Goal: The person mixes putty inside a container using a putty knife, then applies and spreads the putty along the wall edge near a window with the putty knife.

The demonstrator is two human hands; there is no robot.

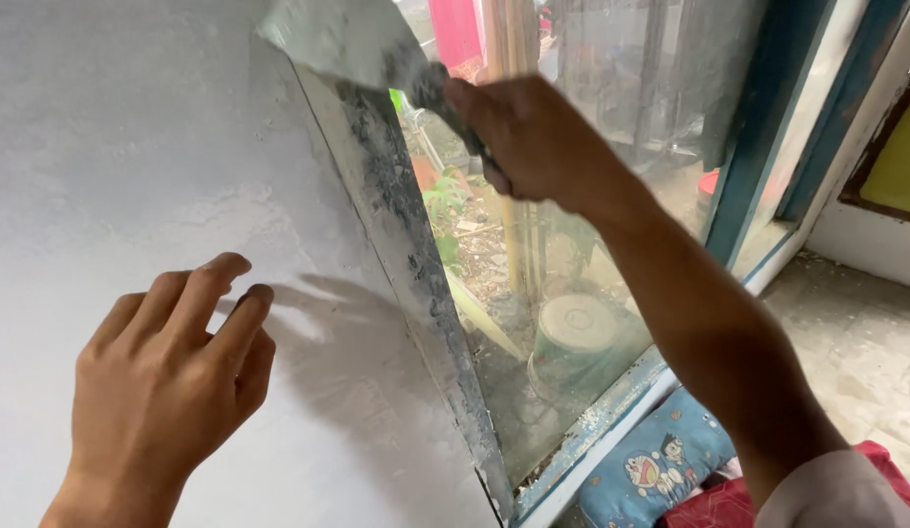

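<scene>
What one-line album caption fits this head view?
Right hand presses a plaster-smeared flat metal scraper along the grey wall's edge; left hand fingertips rest on it.

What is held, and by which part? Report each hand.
Right hand: a putty knife, gripped by its handle, blade at the wall's edge. Left hand: holds nothing; its fingers rest near the wall.

Bare forearms, pale right sleeve [831, 494]
</scene>
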